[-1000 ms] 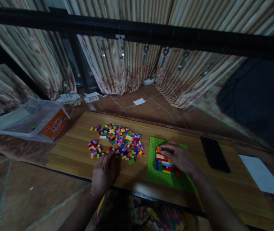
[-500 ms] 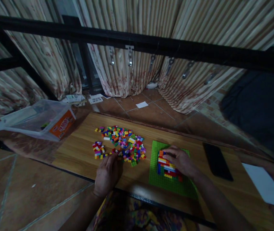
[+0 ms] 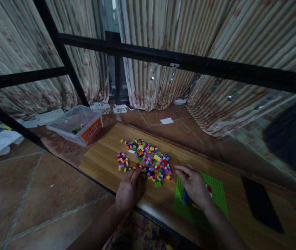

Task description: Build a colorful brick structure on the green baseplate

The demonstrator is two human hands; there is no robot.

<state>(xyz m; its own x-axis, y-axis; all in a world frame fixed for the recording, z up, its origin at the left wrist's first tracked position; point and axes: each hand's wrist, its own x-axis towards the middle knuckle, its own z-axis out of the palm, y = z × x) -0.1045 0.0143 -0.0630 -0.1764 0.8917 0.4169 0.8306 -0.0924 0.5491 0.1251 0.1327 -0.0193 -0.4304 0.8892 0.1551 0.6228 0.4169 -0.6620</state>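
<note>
A pile of small colourful toy bricks [image 3: 150, 158] lies spread on a wooden board. My left hand [image 3: 129, 190] rests at the near edge of the pile, fingers curled down among the bricks; whatever is between its fingertips is hidden. Over the left part of a green studded baseplate [image 3: 218, 185] hovers my right hand [image 3: 194, 185], its fingers stretched toward the pile and a little apart, with no brick visible in them. Beneath this hand sits a built block of bricks [image 3: 185, 196], mostly covered; blue and red parts show.
A clear plastic box [image 3: 72, 126] with an orange label stands at the board's far left end. A black phone [image 3: 262, 205] lies right of the baseplate. Black metal bars [image 3: 148, 53] cross in front of striped curtains [image 3: 163, 21]. Papers [image 3: 167, 121] lie on the tiled floor.
My right hand has left the built bricks and moved left toward the pile. My left hand stays at the pile's near edge. The camera view has turned left.
</note>
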